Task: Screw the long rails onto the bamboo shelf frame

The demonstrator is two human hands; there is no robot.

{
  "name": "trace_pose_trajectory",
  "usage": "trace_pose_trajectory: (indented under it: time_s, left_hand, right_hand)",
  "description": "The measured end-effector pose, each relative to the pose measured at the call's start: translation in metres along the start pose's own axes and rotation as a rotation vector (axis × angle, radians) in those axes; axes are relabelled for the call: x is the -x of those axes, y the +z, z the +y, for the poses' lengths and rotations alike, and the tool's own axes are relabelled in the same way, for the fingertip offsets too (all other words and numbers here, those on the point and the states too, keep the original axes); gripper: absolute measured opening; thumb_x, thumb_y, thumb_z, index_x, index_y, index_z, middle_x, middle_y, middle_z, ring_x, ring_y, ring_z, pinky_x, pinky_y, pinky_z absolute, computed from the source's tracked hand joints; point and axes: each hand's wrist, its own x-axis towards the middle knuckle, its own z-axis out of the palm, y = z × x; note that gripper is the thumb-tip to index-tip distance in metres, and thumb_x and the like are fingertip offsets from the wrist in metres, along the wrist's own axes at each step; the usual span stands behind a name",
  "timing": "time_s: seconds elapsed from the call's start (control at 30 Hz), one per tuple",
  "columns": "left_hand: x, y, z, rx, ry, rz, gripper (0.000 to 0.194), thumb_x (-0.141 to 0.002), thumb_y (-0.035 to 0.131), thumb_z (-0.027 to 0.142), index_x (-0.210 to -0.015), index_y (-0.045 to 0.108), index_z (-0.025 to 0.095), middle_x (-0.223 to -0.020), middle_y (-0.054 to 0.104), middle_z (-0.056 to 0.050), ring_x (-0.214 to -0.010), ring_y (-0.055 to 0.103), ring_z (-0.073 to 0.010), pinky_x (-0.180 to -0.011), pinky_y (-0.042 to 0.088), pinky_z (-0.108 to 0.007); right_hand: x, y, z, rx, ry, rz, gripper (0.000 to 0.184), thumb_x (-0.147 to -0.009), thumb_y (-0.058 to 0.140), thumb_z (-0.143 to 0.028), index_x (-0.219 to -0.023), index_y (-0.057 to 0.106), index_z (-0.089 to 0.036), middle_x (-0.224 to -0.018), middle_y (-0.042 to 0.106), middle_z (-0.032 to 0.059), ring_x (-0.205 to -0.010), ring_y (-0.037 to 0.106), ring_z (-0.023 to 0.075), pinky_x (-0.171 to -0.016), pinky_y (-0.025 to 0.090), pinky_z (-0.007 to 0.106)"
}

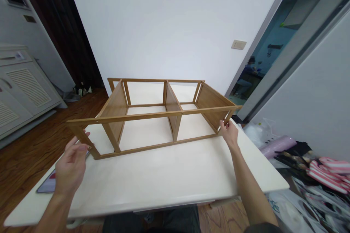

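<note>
A wooden shelf frame [164, 115] is laid on a white table [153, 185] at 12 o'clock; its right end is pinched by the right hand [229, 133], and the left hand [71, 164] is held spread just beside its left post [78, 131] at 9 o'clock.

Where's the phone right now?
In the head view, the smartphone lies near the left edge of the white table, partly behind the left hand, below the near left corner of the wooden shelf frame.

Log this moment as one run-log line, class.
left hand: near wooden shelf frame | right hand: touching its right end | frame: on white table
</note>
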Motion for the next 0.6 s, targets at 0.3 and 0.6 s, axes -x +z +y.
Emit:
trace_pose_trajectory:
  time_s: [0.3,0.6]
  left_hand:
    - [0.013,0.016,0.014,0.087,-0.076,-0.083,0.039,-0.095,0.068,0.056,-0.082,0.064,0.020,-0.153,0.061,-0.012,-0.144,0.057,-0.0328,-0.125,0.040,-0.061]
    - [0.030,0.028,0.029,-0.028,0.015,-0.003,0.035,-0.097,0.065,0.052,-0.078,0.063,0.022,-0.143,0.068,-0.008,-0.150,0.050,-0.0304,-0.128,0.037,-0.057]
  right_hand:
    - [-0.047,0.027,-0.010,-0.170,0.029,-0.001,0.040,-0.101,0.067,-0.041,-0.133,0.062,-0.018,-0.133,0.065,0.0100,-0.113,0.068,0.0243,-0.095,0.060,0.047]
    - [0.038,0.085,-0.029,-0.378,-0.118,0.116,0.041,-0.105,0.057,-0.047,-0.134,0.059,-0.017,-0.106,0.068,0.0050,-0.086,0.067,0.0170,-0.080,0.059,0.037]
